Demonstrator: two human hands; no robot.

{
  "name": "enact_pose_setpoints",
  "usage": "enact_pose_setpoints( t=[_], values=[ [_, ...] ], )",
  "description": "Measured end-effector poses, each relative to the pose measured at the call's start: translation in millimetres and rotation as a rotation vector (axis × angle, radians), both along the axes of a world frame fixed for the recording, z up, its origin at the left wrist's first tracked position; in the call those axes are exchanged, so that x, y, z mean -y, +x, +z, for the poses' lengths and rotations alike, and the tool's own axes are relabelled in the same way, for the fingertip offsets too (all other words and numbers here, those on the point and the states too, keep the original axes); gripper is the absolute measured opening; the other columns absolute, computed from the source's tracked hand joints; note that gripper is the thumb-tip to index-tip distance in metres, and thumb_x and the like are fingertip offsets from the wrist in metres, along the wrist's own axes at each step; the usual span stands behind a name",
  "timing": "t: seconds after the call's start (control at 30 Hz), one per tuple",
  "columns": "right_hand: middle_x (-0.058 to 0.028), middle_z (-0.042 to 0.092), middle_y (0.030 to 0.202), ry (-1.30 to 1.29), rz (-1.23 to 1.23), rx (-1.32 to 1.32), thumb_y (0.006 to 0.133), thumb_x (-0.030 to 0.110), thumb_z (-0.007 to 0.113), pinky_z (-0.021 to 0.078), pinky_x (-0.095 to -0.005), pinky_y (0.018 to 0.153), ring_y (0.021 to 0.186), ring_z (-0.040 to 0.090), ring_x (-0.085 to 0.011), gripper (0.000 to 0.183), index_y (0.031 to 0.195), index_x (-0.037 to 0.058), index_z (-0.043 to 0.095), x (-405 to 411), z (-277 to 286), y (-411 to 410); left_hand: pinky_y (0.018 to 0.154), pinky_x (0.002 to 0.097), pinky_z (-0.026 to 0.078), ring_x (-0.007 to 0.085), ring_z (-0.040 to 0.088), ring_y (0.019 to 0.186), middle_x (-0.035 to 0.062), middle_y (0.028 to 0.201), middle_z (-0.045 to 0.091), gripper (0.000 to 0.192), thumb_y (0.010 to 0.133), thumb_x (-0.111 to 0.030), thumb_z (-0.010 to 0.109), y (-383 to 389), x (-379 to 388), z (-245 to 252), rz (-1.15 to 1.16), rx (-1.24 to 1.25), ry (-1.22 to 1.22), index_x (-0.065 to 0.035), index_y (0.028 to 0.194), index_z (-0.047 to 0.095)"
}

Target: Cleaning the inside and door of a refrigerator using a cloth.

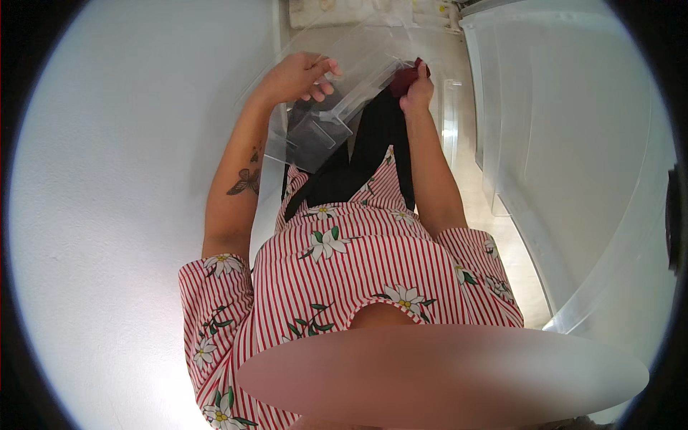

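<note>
A clear plastic bin or drawer (349, 105) is tilted before my body, over my black trousers. At its left side my left hand (314, 78) has its fingers apart and loosely curled, with nothing seen between them. Whether its fingertips touch the clear plastic is hard to tell. My right hand (418, 88) grips a dark red cloth (403, 83) at the bin's upper right edge. Whether this hand also grips the bin's rim through the cloth cannot be told. The bin's far end is faint against the pale background.
A plain white wall (107, 161) rises close on the left. On the right stands a large pale curved panel (580, 134) with translucent plastic edges. Beyond my right hand, another clear plastic piece (450, 118) stands near the light floor (518, 258). A pale object (365, 13) lies at the top.
</note>
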State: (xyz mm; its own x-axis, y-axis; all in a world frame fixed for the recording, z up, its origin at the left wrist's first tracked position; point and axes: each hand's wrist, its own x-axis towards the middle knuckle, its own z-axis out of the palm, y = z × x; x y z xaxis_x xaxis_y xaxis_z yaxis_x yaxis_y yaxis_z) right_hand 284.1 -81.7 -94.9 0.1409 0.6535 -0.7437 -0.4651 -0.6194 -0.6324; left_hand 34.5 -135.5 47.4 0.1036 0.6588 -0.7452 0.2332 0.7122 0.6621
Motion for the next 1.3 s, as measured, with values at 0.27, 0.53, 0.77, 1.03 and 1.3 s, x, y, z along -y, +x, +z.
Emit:
enact_pose_setpoints(
  t=[0.27,0.53,0.77,1.03,1.3],
  values=[
    [-0.0182,0.037,0.132,0.891,0.716,1.007,0.081,0.008,0.05,0.0223,-0.0446,0.102,0.125,0.029,-0.0382,0.045,0.124,-0.0029,0.04,51.1,60.0,-91.3,0.046,0.0221,0.043,0.0107,0.059,0.056,0.0061,0.069,0.062,0.038,0.09,-0.036,0.043,-6.4,9.6,-27.0,0.018,0.144,0.002,-0.003,0.095,0.059],
    [-0.0173,0.035,0.134,0.657,0.777,1.241,0.088,0.017,0.041,0.0217,-0.0376,0.104,0.124,0.031,-0.0315,0.044,0.128,-0.0005,0.036,-33.9,-39.4,6.7,0.044,0.0206,0.042,0.0099,0.058,0.055,0.0054,0.068,0.061,0.037,0.091,-0.036,0.042,15.8,11.1,-42.2,-0.009,0.164,-0.039,-0.0032,0.094,0.059],
    [-0.0099,0.051,0.113,-0.05,0.053,0.248,0.09,0.031,0.041,0.04,-0.0399,0.085,0.1,0.05,-0.0268,0.038,0.118,0.0057,0.046,-21.3,-66.1,30.4,0.048,0.0224,0.045,0.0103,0.058,0.054,0.0047,0.066,0.061,0.036,0.089,-0.034,0.043,19.7,8.4,-41.8,0.01,0.206,-0.025,-0.0026,0.093,0.061],
    [-0.007,0.051,0.117,-0.158,0.116,-0.313,0.09,0.043,0.039,0.0391,-0.0374,0.088,0.103,0.049,-0.0226,0.044,0.118,0.0099,0.047,89.5,22.6,-55.3,0.048,0.0211,0.043,0.0107,0.06,0.059,0.0052,0.071,0.061,0.037,0.091,-0.036,0.04,2.8,-9.0,-25.8,0.008,0.114,0.061,-0.0044,0.098,0.059],
    [-0.0102,0.053,0.114,-0.421,0.59,-0.473,0.093,0.03,0.034,0.0394,-0.0394,0.092,0.105,0.051,-0.0242,0.036,0.118,0.0063,0.045,127.6,50.6,-34.5,0.047,0.0244,0.043,0.0124,0.059,0.056,0.0066,0.07,0.063,0.038,0.088,-0.038,0.043,-24.6,-17.8,-23.1,-0.089,0.111,0.117,-0.0057,0.094,0.061]
  ],
)
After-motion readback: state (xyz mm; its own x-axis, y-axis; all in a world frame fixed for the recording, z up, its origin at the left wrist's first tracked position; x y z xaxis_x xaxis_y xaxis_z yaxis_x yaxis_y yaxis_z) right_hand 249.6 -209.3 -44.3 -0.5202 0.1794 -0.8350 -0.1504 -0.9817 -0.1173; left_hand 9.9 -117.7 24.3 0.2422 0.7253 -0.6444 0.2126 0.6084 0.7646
